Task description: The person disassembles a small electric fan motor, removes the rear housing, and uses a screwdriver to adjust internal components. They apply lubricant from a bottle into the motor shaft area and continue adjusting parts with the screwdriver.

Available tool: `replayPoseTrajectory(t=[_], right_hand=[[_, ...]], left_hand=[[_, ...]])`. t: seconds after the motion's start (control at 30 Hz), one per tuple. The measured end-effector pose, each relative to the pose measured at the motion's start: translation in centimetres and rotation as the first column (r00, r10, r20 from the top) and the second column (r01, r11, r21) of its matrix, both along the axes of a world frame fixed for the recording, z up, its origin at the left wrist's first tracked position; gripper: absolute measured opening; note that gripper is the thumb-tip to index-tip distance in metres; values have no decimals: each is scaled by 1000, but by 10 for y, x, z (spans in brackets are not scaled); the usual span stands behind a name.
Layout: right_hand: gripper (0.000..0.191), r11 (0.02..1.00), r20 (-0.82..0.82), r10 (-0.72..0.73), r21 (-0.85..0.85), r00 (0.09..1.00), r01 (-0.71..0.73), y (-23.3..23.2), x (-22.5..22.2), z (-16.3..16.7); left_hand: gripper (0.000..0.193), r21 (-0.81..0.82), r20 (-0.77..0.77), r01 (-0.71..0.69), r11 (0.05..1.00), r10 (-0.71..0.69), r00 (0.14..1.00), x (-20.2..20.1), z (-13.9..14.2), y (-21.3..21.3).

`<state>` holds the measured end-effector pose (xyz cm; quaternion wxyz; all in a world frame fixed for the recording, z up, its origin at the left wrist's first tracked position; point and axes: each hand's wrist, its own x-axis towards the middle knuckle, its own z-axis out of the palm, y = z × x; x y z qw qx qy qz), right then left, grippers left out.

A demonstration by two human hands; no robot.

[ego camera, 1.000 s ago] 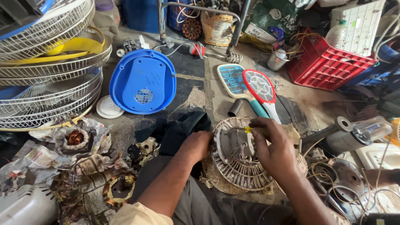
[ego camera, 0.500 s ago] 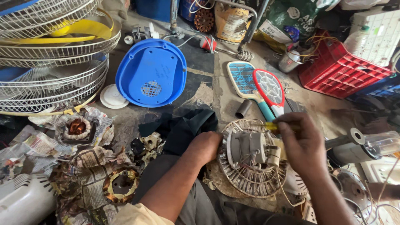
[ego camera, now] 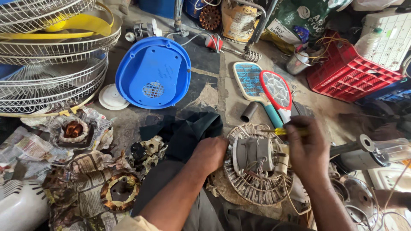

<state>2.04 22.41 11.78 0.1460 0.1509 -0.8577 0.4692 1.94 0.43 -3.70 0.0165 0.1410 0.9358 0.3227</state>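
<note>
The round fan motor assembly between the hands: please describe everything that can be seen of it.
The fan motor assembly is a dirty, whitish round slotted grille with a grey boxy motor housing at its centre and thin wires trailing toward the person. It lies flat on the floor, over a worn brownish pad. The left hand rests on its left rim. The right hand holds a yellow-handled screwdriver above its upper right edge.

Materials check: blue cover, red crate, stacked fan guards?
Blue cover: looks like moulded plastic, smooth semi-gloss, with a moulded vent grid. Red crate: likely plastic, matte, lattice walls. Fan guards: apparently metal wire with white coating, thin radial rods, dusty and worn.
</note>
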Motion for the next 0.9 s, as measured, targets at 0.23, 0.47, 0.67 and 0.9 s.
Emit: replayPoseTrajectory(t=[0.23, 0.47, 0.67, 0.9], right_hand=[[30, 950, 39, -94, 303, 995, 78, -16, -18, 4], [23, 962, 101, 0, 272, 995, -27, -20, -31, 14], [26, 805, 77, -59, 593, 995, 2, -14, -31, 11], [20, 936, 84, -80, 349, 993, 46, -25, -22, 24]], left_hand=[[32, 0, 10, 44, 999, -44, 999, 6, 23, -1], [12, 41, 5, 32, 999, -32, 999, 9, 17, 4], [9, 86, 100, 15, 996, -24, 995, 12, 17, 8], [9, 72, 48, 18, 997, -21, 999, 12, 20, 8]])
